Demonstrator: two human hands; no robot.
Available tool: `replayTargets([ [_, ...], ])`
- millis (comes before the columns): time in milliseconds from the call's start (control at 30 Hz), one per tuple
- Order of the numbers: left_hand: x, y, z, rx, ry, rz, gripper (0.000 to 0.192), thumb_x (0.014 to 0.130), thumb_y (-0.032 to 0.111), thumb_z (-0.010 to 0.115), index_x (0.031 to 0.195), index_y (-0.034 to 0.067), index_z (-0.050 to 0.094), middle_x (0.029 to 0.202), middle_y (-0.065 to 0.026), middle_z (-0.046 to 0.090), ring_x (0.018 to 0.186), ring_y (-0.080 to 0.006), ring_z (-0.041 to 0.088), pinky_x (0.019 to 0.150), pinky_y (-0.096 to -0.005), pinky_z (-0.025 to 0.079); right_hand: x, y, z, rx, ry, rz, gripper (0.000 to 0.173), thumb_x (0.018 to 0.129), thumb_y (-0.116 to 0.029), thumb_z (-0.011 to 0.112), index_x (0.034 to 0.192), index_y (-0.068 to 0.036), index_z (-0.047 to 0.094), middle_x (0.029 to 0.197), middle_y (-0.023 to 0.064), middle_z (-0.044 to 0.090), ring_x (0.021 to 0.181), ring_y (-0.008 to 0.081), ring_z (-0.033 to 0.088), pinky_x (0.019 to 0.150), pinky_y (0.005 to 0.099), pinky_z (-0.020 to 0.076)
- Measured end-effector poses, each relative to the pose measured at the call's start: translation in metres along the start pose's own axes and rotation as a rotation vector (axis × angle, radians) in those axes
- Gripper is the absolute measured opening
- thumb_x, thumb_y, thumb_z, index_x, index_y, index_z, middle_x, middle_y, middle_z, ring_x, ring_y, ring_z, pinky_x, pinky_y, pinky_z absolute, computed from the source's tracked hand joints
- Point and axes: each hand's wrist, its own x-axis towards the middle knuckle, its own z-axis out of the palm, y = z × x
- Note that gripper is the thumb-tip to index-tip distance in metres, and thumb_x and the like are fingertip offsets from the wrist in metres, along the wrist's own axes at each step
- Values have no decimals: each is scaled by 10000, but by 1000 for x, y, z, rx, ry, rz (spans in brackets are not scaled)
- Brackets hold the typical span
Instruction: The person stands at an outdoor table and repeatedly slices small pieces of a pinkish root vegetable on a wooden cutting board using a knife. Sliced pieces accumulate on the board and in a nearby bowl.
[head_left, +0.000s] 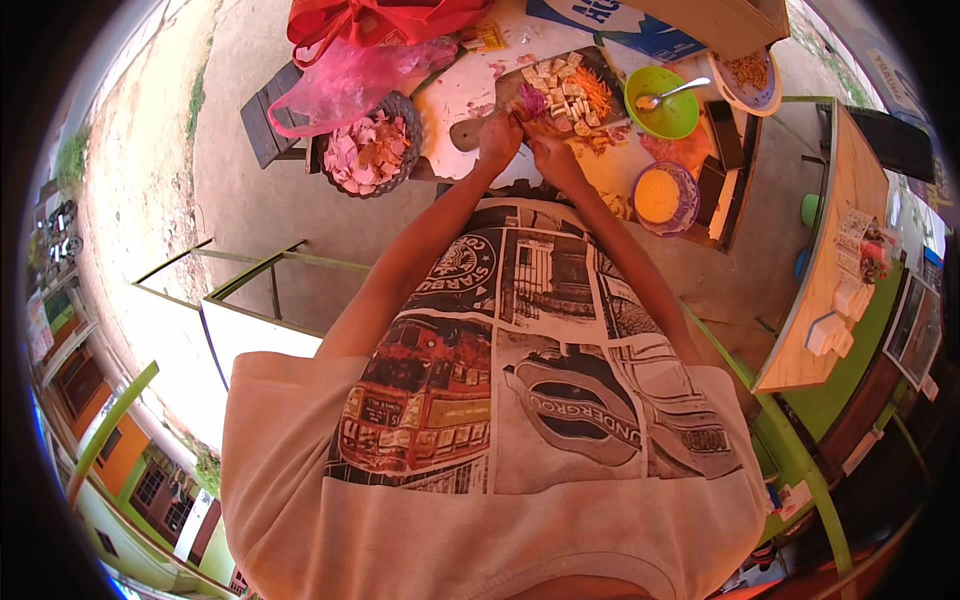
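Note:
My left hand (501, 140) and my right hand (553, 156) meet at the near edge of a wooden cutting board (465, 135). Fingertips of both hands close on a small dark reddish piece (520, 124), too small to name. On the board lie cubed pieces, probably tempeh (556, 95), shredded carrot (591, 91) and a small heap of purple shreds (532, 99). Reddish scraps (609, 137) lie beside the board's near right side. Which hand bears most of the piece cannot be told.
A dark basket of pinkish peelings (367, 154) stands left, beneath a pink plastic bag (337, 94) and red bag (375, 26). Rightward are a green bowl with a spoon (641, 82), a bowl of yellow mixture (657, 195), a bowl of brown shreds (769, 94), a phone (724, 135) and a cardboard box (720, 22).

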Motion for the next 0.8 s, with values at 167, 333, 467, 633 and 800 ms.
replayTargets([
  [167, 9, -7, -1, 11, -32, -10, 298, 885, 242, 525, 883, -29, 649, 870, -300, 665, 871, -466, 653, 800, -542, 501, 14, -8, -19, 101, -93, -17, 376, 959, -147, 527, 1322, -85, 602, 1320, 267, 562, 1340, 355, 456, 1080, 372, 371],
  [333, 13, -28, 8, -84, -100, -168, 435, 922, 358, 496, 845, -38, 660, 603, -158, 643, 555, -259, 663, 590, -400, 519, -2, -14, -15, 125, -142, 144, 391, 975, -202, 525, 1348, -102, 587, 1203, 233, 552, 1163, 278, 470, 952, 344, 381],
  [467, 8, -10, -8, -333, -174, -163, 366, 924, 272, 501, 832, -48, 654, 619, -150, 649, 532, -244, 652, 545, -377, 525, -5, -1, -8, 52, -106, 78, 400, 1006, -236, 493, 1374, -94, 563, 730, 76, 627, 543, 158, 570, 535, 288, 462],
  [633, 8, -9, -2, -619, -139, -315, 267, 912, 171, 507, 808, -35, 641, 631, -121, 638, 529, -210, 647, 505, -335, 528, -16, 3, -5, -66, -3, 2, 367, 989, -205, 519, 1309, -39, 590, 968, 217, 704, 836, 259, 677, 790, 325, 504],
  [800, 10, -10, -3, -601, -163, -377, 249, 890, 184, 533, 838, -18, 669, 610, -111, 627, 511, -200, 634, 472, -337, 509, -11, 3, -6, -67, -32, 6, 333, 970, -193, 554, 1242, -19, 632, 981, 236, 698, 872, 275, 698, 792, 339, 511],
])
